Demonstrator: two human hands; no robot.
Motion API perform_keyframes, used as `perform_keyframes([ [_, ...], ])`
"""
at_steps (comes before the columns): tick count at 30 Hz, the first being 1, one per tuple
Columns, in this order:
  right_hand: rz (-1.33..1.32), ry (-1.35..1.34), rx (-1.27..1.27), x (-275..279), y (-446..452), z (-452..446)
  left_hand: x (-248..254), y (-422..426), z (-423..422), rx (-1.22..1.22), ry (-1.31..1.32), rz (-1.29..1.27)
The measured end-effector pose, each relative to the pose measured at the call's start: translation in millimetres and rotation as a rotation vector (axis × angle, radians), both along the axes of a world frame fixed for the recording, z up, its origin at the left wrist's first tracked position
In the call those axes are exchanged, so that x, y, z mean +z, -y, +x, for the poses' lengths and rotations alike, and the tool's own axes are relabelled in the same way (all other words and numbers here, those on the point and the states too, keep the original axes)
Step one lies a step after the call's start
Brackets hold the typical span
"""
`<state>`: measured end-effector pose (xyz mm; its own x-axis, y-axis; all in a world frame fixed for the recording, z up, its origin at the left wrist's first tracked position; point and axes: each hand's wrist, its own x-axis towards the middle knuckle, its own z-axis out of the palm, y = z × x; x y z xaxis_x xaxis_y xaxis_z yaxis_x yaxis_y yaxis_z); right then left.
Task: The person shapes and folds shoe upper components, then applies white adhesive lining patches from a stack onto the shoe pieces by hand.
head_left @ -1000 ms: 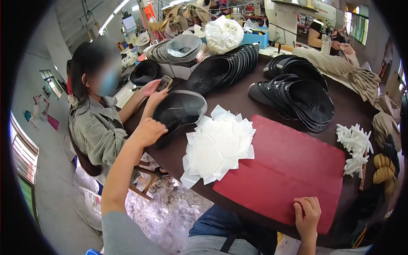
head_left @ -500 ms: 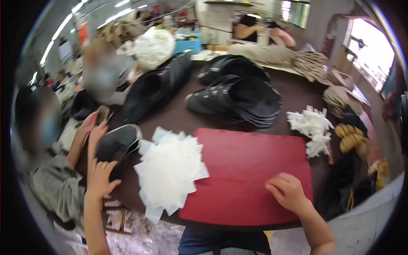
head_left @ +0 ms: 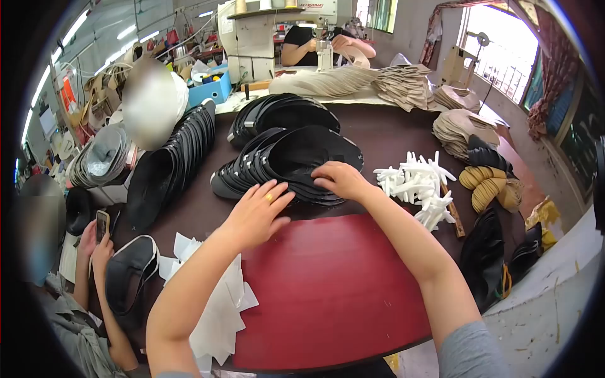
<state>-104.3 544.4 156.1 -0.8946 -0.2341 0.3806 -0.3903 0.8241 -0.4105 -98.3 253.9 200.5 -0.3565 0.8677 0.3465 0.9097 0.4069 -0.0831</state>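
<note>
A fanned stack of black shoe uppers point(head_left: 277, 154) with small pale marks lies in front of me on the dark table. My right hand point(head_left: 343, 179) is at the near edge of the stack, its fingers bent and pinched on the top upper. My left hand point(head_left: 255, 214) is beside the near left side of the stack, fingers spread, with a ring on one finger and nothing held. Below both hands lies a red sheet point(head_left: 334, 290). White paper pieces point(head_left: 217, 315) are piled left of it, partly hidden by my left forearm.
White strips point(head_left: 419, 186) and tan bundles point(head_left: 485, 189) sit at the right. More black uppers point(head_left: 283, 113) lie behind, and a long row point(head_left: 170, 164) at the left. A person holding a phone point(head_left: 103, 225) is at the left; another person works at a sewing machine point(head_left: 324, 53).
Both my hands have moved forward to the black stack, the right from above the red sheet, the left from beside the paper pile. The view has shifted, too.
</note>
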Motion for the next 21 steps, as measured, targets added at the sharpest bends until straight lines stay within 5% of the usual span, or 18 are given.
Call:
perform_keyframes([
  [5,0.086,-0.165,0.049,-4,-8,-9,-31,-30,-26,0.114,0.049,-0.095],
  [6,0.089,-0.030,-0.133,-6,-3,-13,-35,-29,-26,0.119,0.069,-0.111],
  [7,0.093,-0.117,-0.109,-3,4,-6,-37,-30,-25,0.122,0.084,-0.122],
  [8,0.122,-0.141,-0.473,11,3,-16,-37,-30,-24,0.128,0.097,-0.127],
  [9,0.122,-0.316,-0.466,29,-7,-22,-37,-29,-24,0.134,0.109,-0.133],
  [10,0.203,-0.337,-0.525,18,-6,-33,-28,-31,-25,0.128,0.178,-0.161],
  [11,0.023,-0.545,-0.530,89,-17,-6,-17,-34,-27,0.130,0.260,-0.181],
  [13,0.102,-0.703,-0.470,99,-28,-12,5,-40,-37,0.042,0.860,0.233],
  [14,-0.139,-0.376,-0.261,159,-69,28,20,-30,-25,0.008,1.082,0.497],
  [16,-0.169,-0.260,-0.042,169,-48,39,29,4,7,-0.045,1.096,0.635],
  [17,-0.173,0.157,0.066,201,-32,97,46,8,53,-0.509,1.337,0.599],
  [19,0.159,0.452,0.228,196,10,102,10,38,130,-0.495,1.225,0.479],
  [21,0.459,0.480,0.525,175,62,101,18,59,197,-0.430,1.553,0.287],
])
